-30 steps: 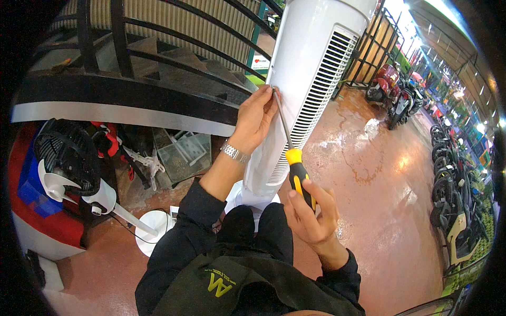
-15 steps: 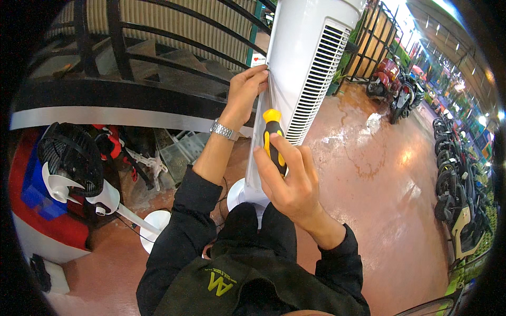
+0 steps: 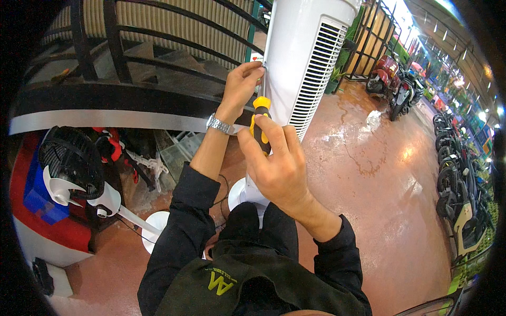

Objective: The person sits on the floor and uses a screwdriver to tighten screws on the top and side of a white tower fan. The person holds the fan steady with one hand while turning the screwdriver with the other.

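Observation:
A tall white tower fan (image 3: 287, 68) with a slatted grille stands upright in front of me on a round white base. My right hand (image 3: 282, 166) grips a screwdriver (image 3: 262, 108) by its black and yellow handle, beside the fan's left edge. The screwdriver points up along that edge, and its tip cannot be made out. Higher on the same edge, my left hand (image 3: 241, 89) has its fingertips pinched together against the casing. Whatever sits between those fingertips is too small to name.
Black metal railing (image 3: 158, 62) and steps run along the left. Below them are a pedestal fan (image 3: 108, 200) with exposed white blades and a blue box (image 3: 45, 203). Motorcycles (image 3: 403, 97) are parked at the far right. The reddish floor (image 3: 369, 210) looks shiny.
My right hand and the screwdriver have moved left and slightly up, closer to the fan's left edge. My left hand has shifted slightly left, still pinching at the casing.

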`<action>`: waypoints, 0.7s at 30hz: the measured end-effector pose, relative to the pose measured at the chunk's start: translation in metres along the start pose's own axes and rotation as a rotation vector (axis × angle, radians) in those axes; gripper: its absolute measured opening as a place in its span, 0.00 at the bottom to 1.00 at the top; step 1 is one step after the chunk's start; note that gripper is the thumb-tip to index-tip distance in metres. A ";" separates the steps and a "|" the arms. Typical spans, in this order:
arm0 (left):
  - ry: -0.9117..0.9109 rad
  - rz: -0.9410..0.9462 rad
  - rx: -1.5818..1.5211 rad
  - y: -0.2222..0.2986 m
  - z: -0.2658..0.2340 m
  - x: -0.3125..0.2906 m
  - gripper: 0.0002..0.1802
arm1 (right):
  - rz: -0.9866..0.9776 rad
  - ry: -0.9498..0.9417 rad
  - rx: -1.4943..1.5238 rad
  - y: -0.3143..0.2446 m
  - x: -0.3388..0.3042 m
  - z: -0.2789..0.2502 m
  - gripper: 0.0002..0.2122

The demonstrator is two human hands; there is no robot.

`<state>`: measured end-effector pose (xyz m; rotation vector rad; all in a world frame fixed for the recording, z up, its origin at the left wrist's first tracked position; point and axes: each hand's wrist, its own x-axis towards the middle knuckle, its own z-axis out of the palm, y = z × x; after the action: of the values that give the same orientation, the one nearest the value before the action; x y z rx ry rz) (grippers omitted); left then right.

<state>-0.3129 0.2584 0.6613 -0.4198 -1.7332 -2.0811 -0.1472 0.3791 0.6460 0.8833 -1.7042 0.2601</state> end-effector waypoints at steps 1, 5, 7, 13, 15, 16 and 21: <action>-0.005 0.006 -0.004 -0.001 0.000 0.001 0.22 | 0.000 0.001 0.002 0.001 0.001 0.000 0.14; -0.023 0.040 0.015 -0.004 -0.002 0.007 0.22 | 0.010 -0.008 0.015 -0.001 0.004 -0.001 0.14; -0.019 0.055 0.055 -0.004 -0.002 0.008 0.22 | 0.017 -0.004 0.019 0.000 0.005 0.000 0.14; -0.058 0.159 0.175 -0.010 -0.008 0.014 0.21 | 0.038 0.012 -0.003 0.006 0.007 0.011 0.13; -0.083 0.169 0.149 -0.012 -0.010 0.016 0.21 | 0.047 0.014 -0.006 0.009 0.006 0.015 0.13; -0.082 0.172 0.163 -0.011 -0.011 0.016 0.21 | 0.050 0.018 -0.010 0.012 0.006 0.018 0.13; -0.070 0.149 0.143 -0.015 -0.013 0.019 0.21 | 0.058 0.020 -0.020 0.016 0.003 0.020 0.14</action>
<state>-0.3368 0.2461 0.6547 -0.5662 -1.8178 -1.8464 -0.1729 0.3777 0.6464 0.8147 -1.7127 0.2897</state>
